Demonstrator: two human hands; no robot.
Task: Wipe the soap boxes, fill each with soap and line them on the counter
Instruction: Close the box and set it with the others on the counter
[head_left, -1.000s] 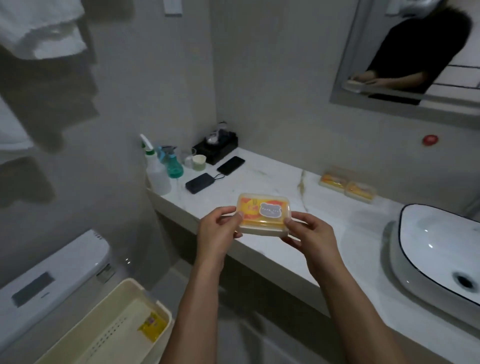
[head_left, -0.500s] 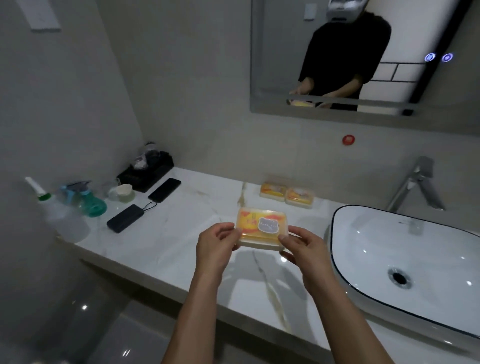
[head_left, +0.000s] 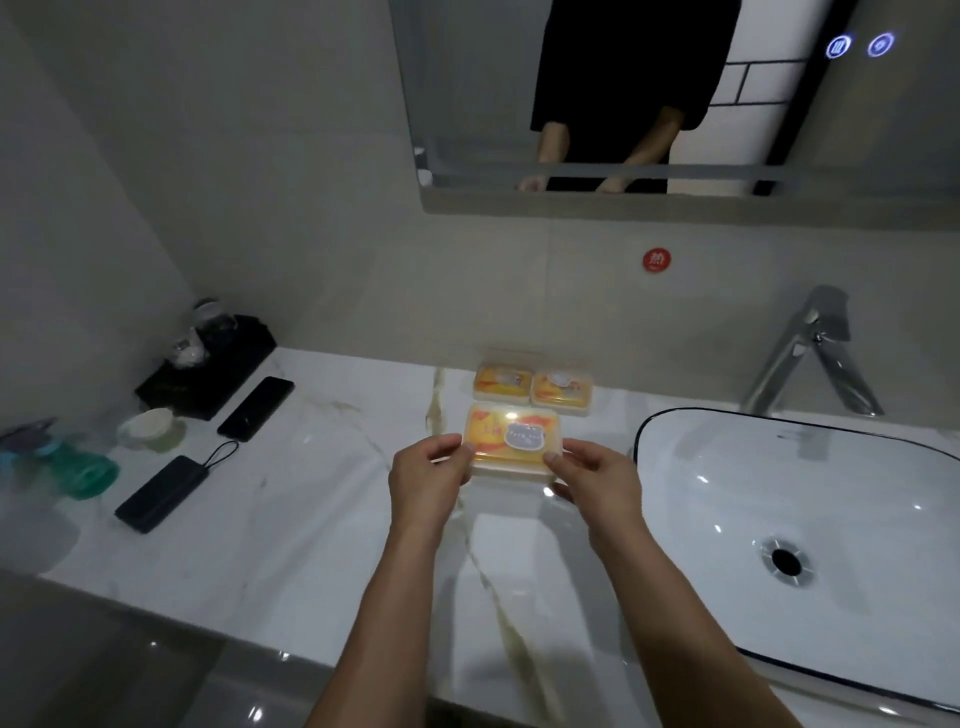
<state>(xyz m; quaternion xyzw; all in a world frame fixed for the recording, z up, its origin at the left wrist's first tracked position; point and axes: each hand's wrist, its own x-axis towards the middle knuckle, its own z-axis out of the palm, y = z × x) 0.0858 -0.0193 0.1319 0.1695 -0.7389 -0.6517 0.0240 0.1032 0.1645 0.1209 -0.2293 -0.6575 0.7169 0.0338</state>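
Observation:
I hold a closed clear soap box (head_left: 511, 441) with orange soap and a grey bear sticker above the white marble counter (head_left: 291, 525). My left hand (head_left: 426, 480) pinches its left end and my right hand (head_left: 597, 480) pinches its right end. Two more closed soap boxes with orange soap, one on the left (head_left: 501, 382) and one on the right (head_left: 562, 391), stand side by side at the wall just beyond the held box.
A white basin (head_left: 810, 525) with a chrome tap (head_left: 815, 348) fills the right. On the left lie a phone (head_left: 255, 408), a power bank (head_left: 163, 491), a small cup (head_left: 150, 428), a teal spray bottle (head_left: 72, 467) and a black tray (head_left: 208, 374).
My view swung right from the toilet side to the counter. Both hands carried the box forward and it now hovers just in front of the two boxes at the wall.

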